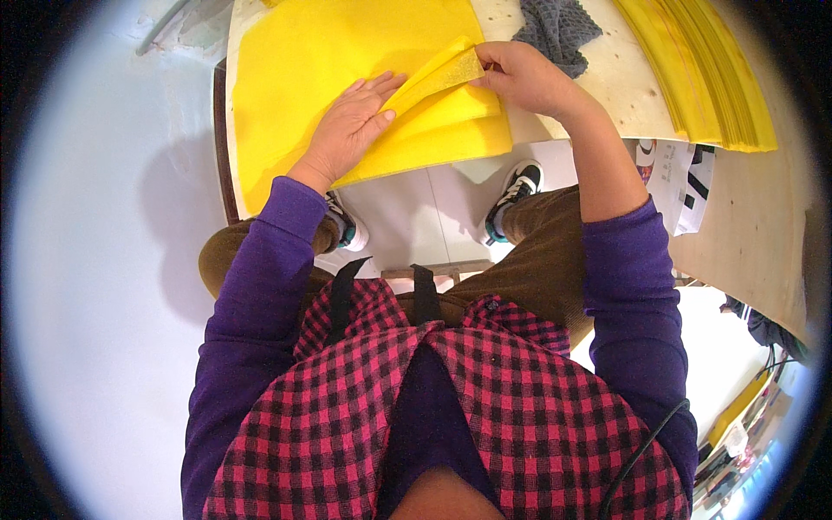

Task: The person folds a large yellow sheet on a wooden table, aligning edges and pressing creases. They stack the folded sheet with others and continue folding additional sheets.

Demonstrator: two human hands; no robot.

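Note:
A large sheet of yellow fabric (303, 65) lies spread over the left part of the table. My right hand (524, 80) pinches a raised corner of it between thumb and fingers, so a fold stands up and shows a paler, speckled underside. On the left side of this fold rests my left hand (354, 121), palm down with its fingers stretched out flat on the fabric. Its thumb lies against the lower end of the fold. Whether the raised part is one layer or more, I cannot tell.
Beyond my right hand a crumpled dark grey cloth (559, 33) lies on the pale wooden table (620, 91). A thick stack of folded yellow fabric (711, 74) sits at the right. Below the table edge stands a white printed bag (680, 186). A white wall (104, 260) borders the left.

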